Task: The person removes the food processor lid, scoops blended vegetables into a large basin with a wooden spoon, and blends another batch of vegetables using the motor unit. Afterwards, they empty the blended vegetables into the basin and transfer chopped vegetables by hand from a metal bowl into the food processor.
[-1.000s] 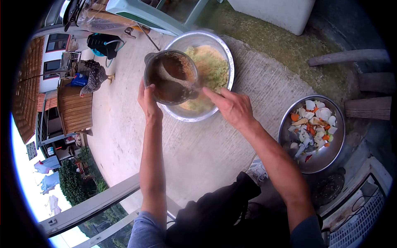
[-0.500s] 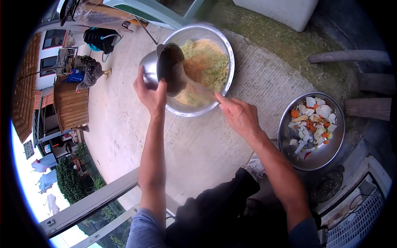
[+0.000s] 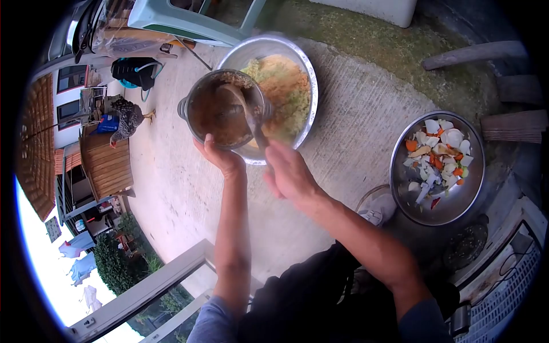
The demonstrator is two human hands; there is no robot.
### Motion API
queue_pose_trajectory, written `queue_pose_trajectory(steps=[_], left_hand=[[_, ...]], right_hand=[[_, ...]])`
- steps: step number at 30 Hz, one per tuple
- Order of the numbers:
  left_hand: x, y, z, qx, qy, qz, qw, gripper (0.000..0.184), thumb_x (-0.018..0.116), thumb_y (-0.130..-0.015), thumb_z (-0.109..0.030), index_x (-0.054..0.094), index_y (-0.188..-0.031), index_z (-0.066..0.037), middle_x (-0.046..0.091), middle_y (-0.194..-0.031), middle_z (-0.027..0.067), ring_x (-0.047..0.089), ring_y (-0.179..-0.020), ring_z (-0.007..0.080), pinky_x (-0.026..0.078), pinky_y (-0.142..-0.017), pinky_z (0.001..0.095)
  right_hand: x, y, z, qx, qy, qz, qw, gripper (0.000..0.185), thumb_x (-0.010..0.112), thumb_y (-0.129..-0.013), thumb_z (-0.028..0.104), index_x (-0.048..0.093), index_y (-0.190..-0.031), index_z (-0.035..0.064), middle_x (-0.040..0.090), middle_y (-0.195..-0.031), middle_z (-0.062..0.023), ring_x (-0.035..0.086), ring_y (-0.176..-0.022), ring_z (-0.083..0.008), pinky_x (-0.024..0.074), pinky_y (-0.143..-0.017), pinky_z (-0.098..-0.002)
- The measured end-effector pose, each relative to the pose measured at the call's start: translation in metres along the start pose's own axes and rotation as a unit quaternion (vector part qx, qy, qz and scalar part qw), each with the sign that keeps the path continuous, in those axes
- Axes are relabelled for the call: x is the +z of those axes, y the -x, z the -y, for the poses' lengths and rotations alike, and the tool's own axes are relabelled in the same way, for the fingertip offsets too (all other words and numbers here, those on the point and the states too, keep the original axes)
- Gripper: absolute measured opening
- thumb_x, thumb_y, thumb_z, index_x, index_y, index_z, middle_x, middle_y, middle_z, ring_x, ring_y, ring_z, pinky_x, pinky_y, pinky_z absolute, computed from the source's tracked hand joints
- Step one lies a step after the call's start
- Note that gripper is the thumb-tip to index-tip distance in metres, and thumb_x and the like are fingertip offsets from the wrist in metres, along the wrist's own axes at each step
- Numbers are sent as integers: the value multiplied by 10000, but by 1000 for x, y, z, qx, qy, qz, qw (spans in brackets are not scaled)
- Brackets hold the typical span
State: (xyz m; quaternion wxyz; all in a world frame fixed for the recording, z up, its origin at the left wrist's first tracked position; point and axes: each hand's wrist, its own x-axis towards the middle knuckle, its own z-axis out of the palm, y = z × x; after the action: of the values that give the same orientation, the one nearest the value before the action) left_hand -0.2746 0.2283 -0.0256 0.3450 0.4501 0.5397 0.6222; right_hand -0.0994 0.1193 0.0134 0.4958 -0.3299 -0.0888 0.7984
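With yellow-green mash (image 3: 293, 100) already in the basin (image 3: 313, 86) and brown residue (image 3: 227, 124) left in the pot (image 3: 197, 111) over its edge, our left hand (image 3: 223, 159) clamps the pot while our right hand's (image 3: 291, 174) fingers close around the spoon (image 3: 250, 114).

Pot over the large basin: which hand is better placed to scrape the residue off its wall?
Right, I'd judge. The right hand grips the spoon, whose head is inside the pot. The left hand is occupied holding the pot.
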Motion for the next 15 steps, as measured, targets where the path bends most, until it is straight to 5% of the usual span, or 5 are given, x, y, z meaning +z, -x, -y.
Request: queue_pose_trajectory(steps=[4,7,8,12,15], left_hand=[[7,20,13,18,29,14,999,698,543,-881,-361,389,-1478,-35,460,-1455,168,488,-1313,305,416,-1101,461],[3,20,19,24,34,32,999,678,533,-890,-361,409,-1467,-29,483,-1434,164,501,-1299,302,424,-1092,455],[1,18,20,23,37,35,998,671,530,-893,-361,415,-1464,-27,490,-1427,163,505,-1294,301,427,-1089,454],[-16,-9,29,14,55,47,997,647,516,-904,-361,441,-1449,-20,520,-1399,158,522,-1276,296,438,-1077,447],[-24,-29,42,10,71,56,996,631,505,-913,-362,460,-1438,-14,543,-1379,154,535,-1262,293,446,-1068,441]], right_hand=[[23,4,11,101,-240,1,966,238,428,-1081,322,538,-1221,163,511,-681,-4,415,-441,-121,317,-396,-294],[29,10,18,122,-272,47,954,280,399,-1091,321,531,-1274,156,513,-684,-5,421,-448,-120,324,-398,-296],[30,12,16,113,-233,59,964,379,378,-1099,309,507,-1419,151,515,-674,-10,422,-433,-111,325,-387,-284],[16,21,14,77,-29,94,992,489,377,-1103,291,425,-1566,138,500,-640,-26,428,-394,-104,352,-369,-269],[-1,16,1,-13,217,61,974,488,416,-1096,284,437,-1544,89,547,-673,-55,491,-420,-137,408,-393,-306]])
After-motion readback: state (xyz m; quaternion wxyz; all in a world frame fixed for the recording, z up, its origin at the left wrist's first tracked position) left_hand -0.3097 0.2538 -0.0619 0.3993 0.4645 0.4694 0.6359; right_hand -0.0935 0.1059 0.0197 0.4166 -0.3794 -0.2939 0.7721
